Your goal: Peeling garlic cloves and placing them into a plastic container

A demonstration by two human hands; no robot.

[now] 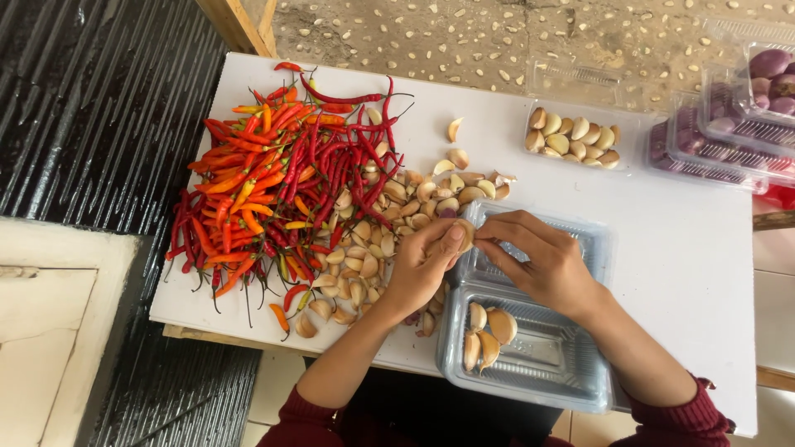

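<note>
My left hand (421, 269) and my right hand (538, 257) meet over the table's middle, both pinching one garlic clove (464, 235) between their fingertips. Below them lies an open clear plastic clamshell box (571, 377) with three garlic cloves (487, 333) in its near half. A heap of loose garlic cloves (389, 223) spreads under and left of my left hand. A large pile of red and orange chillies (281, 178) covers the table's left part.
The white table (687, 248) holds a clear box of garlic cloves (571, 136) at the back right and stacked clear boxes of purple shallots (729, 124) at the far right. Dark corrugated sheeting lies left; a pebbled floor lies beyond.
</note>
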